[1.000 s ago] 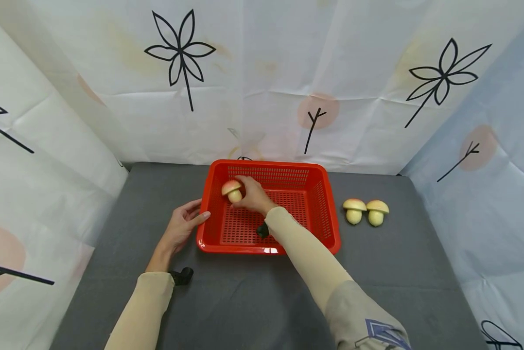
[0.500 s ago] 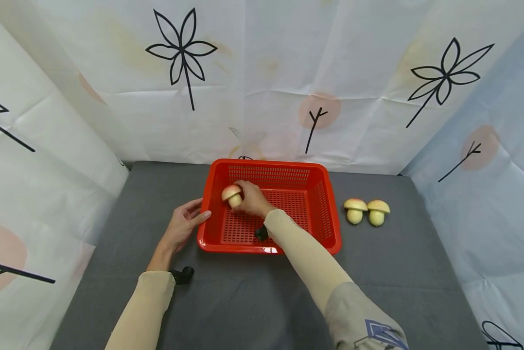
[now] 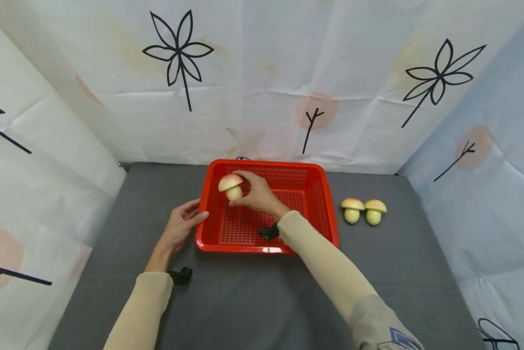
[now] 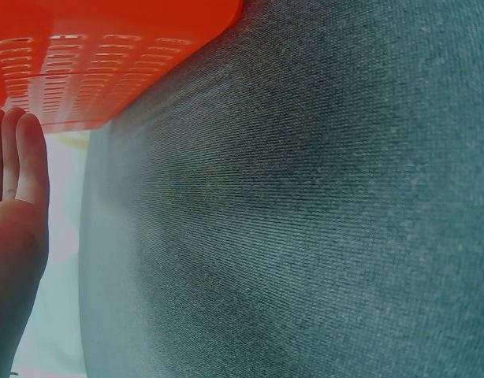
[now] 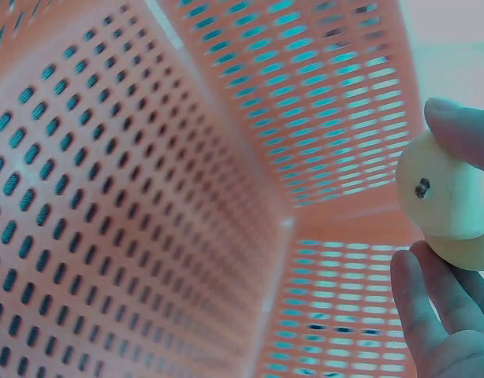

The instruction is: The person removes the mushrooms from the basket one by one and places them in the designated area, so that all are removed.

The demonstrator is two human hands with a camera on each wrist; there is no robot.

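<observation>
In the head view my right hand [image 3: 259,196] pinches a toy mushroom [image 3: 230,183] with a reddish-yellow cap and pale stem, over the left part of the red basket [image 3: 268,249]. The right wrist view shows the thumb on one side of the mushroom [image 5: 443,193] and fingers on the other; its round stem end bears a dark spot. At the basket's left side, my left hand [image 3: 182,224] holds the rim, thumb over it and fingers along the outer wall. Those fingers [image 4: 31,161] look nearly straight in the left wrist view.
Two more toy mushrooms, one left [image 3: 352,210] and one right [image 3: 375,212], stand side by side on the grey tabletop [image 3: 244,301], right of the basket. A white patterned cloth [image 3: 262,82] encloses the back and sides.
The right hand dipped slightly with the mushroom, then rose again, and the mushroom now looks a little larger and more upright. The left hand has stayed at the basket's rim.
</observation>
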